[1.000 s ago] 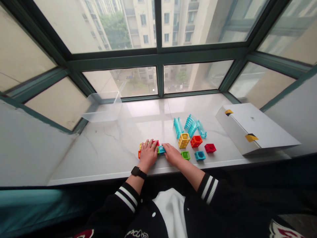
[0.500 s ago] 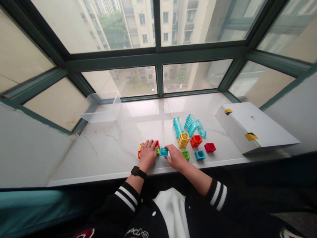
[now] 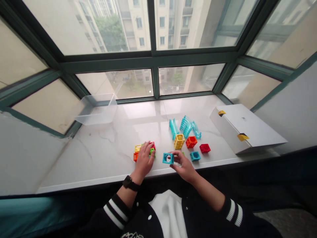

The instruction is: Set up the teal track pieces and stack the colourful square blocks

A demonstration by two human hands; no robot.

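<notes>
1. Bin (image 3: 96, 117), clear plastic, stands well apart from our left hand (image 3: 143, 161), beyond it and to its left on the sill (image 3: 99, 152).
2. At the left edge of that hand, partly under the fingers, we have a yellow block (image 3: 138, 148) and, nearer us, an orange block (image 3: 135, 156).
3. Our left hand lies palm down over this cluster, fingers stretched out. It hides the middle, so we can't be sure whether it grips the blocks or only rests on them. A light, even press should steady them best; leaning on one corner might tip the group.
4. Past its right side show a red block (image 3: 152, 144) and a light green block (image 3: 152, 153).
5. Between our hands, at the right fingertips, is the blue block (image 3: 164, 159), its round hole turned towards us.
6. Our right hand (image 3: 175, 158) pinches that block by its right side, thumb below and fingers above. We'd do well to hold it by the edges, leaving the left face free, and to square it up before any contact; a tilted block could catch.
7. Just behind the right hand stands a tall yellow block (image 3: 179, 142); we should lift the knuckles clear of it.
</notes>
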